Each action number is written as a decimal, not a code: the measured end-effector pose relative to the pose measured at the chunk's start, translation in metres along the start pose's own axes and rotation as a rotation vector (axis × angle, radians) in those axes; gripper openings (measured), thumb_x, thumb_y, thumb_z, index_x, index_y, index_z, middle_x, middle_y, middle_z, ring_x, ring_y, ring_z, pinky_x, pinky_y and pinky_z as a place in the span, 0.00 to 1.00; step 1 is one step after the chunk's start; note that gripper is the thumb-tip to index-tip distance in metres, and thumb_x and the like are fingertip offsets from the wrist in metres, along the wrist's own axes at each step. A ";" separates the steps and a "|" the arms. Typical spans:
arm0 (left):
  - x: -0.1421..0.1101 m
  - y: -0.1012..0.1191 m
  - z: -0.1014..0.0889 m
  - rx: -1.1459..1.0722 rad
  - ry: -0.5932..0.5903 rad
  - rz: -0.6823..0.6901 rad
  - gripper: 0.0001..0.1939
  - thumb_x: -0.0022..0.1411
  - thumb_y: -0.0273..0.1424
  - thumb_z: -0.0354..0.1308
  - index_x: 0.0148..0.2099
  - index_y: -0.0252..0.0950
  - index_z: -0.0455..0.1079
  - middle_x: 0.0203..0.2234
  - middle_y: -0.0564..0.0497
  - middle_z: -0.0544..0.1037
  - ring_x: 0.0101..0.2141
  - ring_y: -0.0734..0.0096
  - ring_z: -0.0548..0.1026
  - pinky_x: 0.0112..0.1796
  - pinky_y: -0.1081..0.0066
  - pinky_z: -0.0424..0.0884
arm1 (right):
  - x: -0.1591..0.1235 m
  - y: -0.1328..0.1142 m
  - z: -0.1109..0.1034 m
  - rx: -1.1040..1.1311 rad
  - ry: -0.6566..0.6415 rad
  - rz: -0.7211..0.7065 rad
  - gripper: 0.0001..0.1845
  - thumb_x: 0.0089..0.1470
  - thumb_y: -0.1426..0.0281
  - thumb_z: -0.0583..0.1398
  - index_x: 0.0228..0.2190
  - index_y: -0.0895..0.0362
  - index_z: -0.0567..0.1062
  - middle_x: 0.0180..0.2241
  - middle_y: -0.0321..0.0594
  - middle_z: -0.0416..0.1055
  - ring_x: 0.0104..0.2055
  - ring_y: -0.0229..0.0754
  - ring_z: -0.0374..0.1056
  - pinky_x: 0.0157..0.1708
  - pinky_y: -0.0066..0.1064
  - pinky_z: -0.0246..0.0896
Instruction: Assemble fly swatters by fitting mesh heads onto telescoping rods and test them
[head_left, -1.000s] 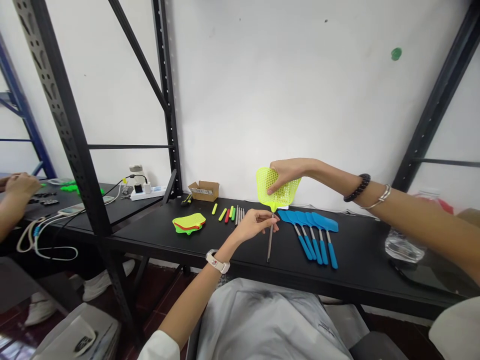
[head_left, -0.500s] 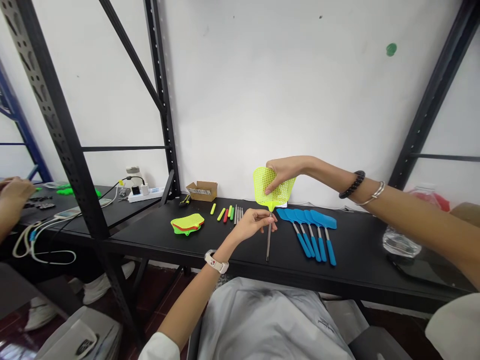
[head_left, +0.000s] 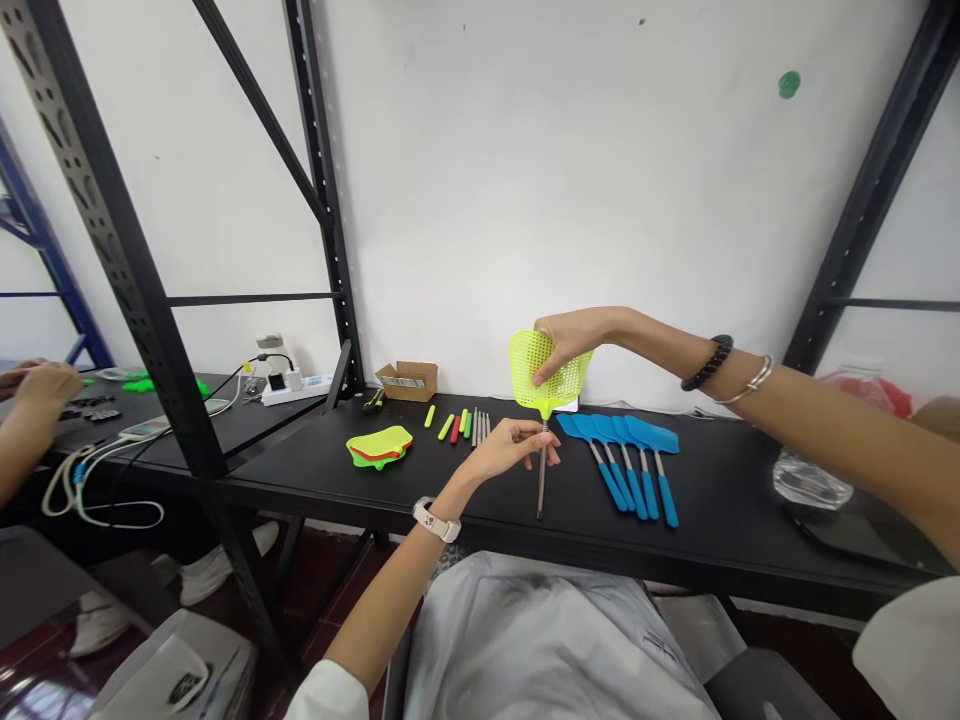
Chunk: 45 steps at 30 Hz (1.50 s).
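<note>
Yellow mesh plastic, a swatter head (head_left: 550,374), is pinched from above by the right hand (head_left: 571,337), thumb in front, fingers behind. Its neck meets a metal rod (head_left: 541,480), gripped near the top by the closed fingertips of the left hand (head_left: 512,447); the rod's lower end rests on the black bench (head_left: 720,510).

At 3 o'clock of the rod, four blue swatters (head_left: 628,457) are laid side by side. At 9 o'clock, a stack of loose heads (head_left: 378,446). At 10 o'clock, five coloured grips (head_left: 450,425), bare rods (head_left: 481,427) uncountable, and a cardboard box (head_left: 408,380), contents unseen. Far left, another person's hand (head_left: 46,386).
</note>
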<state>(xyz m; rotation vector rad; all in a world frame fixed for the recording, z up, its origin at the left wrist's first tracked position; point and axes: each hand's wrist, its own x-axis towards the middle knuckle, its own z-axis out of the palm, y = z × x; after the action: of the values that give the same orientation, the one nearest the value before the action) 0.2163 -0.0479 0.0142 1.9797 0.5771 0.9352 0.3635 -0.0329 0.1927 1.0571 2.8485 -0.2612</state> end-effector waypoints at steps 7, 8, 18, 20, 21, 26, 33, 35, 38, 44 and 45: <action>-0.002 -0.004 -0.002 0.097 -0.116 -0.048 0.19 0.57 0.43 0.52 0.37 0.29 0.70 0.31 0.43 0.77 0.32 0.70 0.73 0.26 0.76 0.67 | -0.013 0.017 0.016 0.099 0.600 -0.134 0.26 0.44 0.53 0.59 0.40 0.59 0.71 0.37 0.44 0.69 0.38 0.42 0.63 0.35 0.30 0.57; -0.002 -0.006 -0.002 0.103 -0.098 -0.047 0.19 0.57 0.43 0.51 0.36 0.30 0.70 0.30 0.43 0.77 0.31 0.70 0.73 0.25 0.75 0.67 | -0.014 0.023 0.024 0.176 0.792 -0.170 0.26 0.47 0.55 0.57 0.44 0.57 0.68 0.41 0.44 0.67 0.43 0.42 0.62 0.39 0.31 0.56; 0.002 -0.027 -0.008 0.006 0.097 -0.150 0.21 0.53 0.45 0.54 0.34 0.29 0.68 0.26 0.45 0.76 0.27 0.73 0.72 0.24 0.76 0.65 | 0.014 0.055 0.197 1.200 0.682 0.257 0.20 0.49 0.61 0.57 0.43 0.59 0.64 0.37 0.45 0.70 0.38 0.41 0.67 0.36 0.31 0.60; 0.002 -0.031 -0.010 -0.052 0.135 -0.201 0.23 0.51 0.46 0.55 0.34 0.28 0.69 0.25 0.46 0.75 0.26 0.74 0.72 0.24 0.76 0.66 | 0.016 0.041 0.215 1.287 0.383 0.139 0.22 0.51 0.59 0.56 0.45 0.58 0.64 0.37 0.45 0.71 0.40 0.41 0.68 0.40 0.32 0.60; 0.001 -0.032 -0.011 -0.078 0.147 -0.224 0.23 0.51 0.46 0.55 0.34 0.28 0.70 0.25 0.47 0.75 0.26 0.75 0.71 0.25 0.76 0.66 | 0.016 0.034 0.219 1.321 0.322 0.070 0.24 0.52 0.58 0.55 0.47 0.58 0.63 0.37 0.45 0.71 0.40 0.41 0.68 0.40 0.32 0.60; -0.001 -0.035 -0.013 -0.030 0.065 -0.312 0.22 0.53 0.45 0.53 0.33 0.27 0.71 0.28 0.45 0.75 0.28 0.75 0.71 0.26 0.77 0.66 | 0.021 0.018 0.232 1.463 0.341 0.043 0.29 0.49 0.60 0.59 0.49 0.59 0.59 0.31 0.44 0.72 0.34 0.40 0.69 0.36 0.30 0.62; -0.008 -0.026 -0.044 0.727 0.243 -0.437 0.22 0.61 0.40 0.43 0.33 0.31 0.73 0.26 0.46 0.76 0.27 0.72 0.73 0.27 0.75 0.65 | 0.022 0.022 0.250 1.457 0.471 0.009 0.24 0.48 0.60 0.60 0.44 0.61 0.65 0.25 0.38 0.68 0.27 0.35 0.64 0.29 0.26 0.58; -0.016 -0.027 -0.062 0.880 0.392 -0.468 0.21 0.61 0.39 0.42 0.34 0.31 0.73 0.29 0.43 0.76 0.32 0.67 0.72 0.32 0.71 0.65 | 0.021 0.022 0.250 1.497 0.487 0.036 0.22 0.47 0.61 0.61 0.42 0.61 0.67 0.25 0.37 0.68 0.27 0.35 0.63 0.30 0.26 0.58; -0.029 -0.037 -0.084 1.070 0.554 -0.553 0.19 0.62 0.33 0.41 0.39 0.28 0.71 0.38 0.36 0.73 0.43 0.57 0.68 0.40 0.66 0.62 | 0.022 0.023 0.249 1.573 0.535 0.093 0.19 0.46 0.63 0.61 0.40 0.59 0.67 0.27 0.38 0.69 0.29 0.35 0.64 0.31 0.27 0.59; -0.039 -0.073 -0.092 1.252 0.464 -0.652 0.13 0.59 0.29 0.49 0.41 0.27 0.70 0.40 0.34 0.72 0.45 0.55 0.68 0.43 0.65 0.63 | 0.025 0.027 0.252 1.694 0.593 0.140 0.16 0.47 0.66 0.62 0.38 0.58 0.66 0.30 0.40 0.70 0.31 0.35 0.66 0.33 0.26 0.61; -0.038 -0.076 -0.091 1.262 0.430 -0.648 0.12 0.59 0.29 0.49 0.40 0.27 0.71 0.39 0.35 0.73 0.44 0.56 0.68 0.43 0.65 0.63 | 0.025 0.027 0.251 1.703 0.595 0.142 0.16 0.47 0.67 0.61 0.38 0.58 0.66 0.30 0.40 0.70 0.31 0.35 0.66 0.33 0.26 0.61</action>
<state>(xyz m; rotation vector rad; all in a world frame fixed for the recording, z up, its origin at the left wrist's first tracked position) 0.1172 0.0125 -0.0326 2.2692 2.3188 0.5713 0.3693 -0.0452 -0.0609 1.5180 2.3343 -3.0176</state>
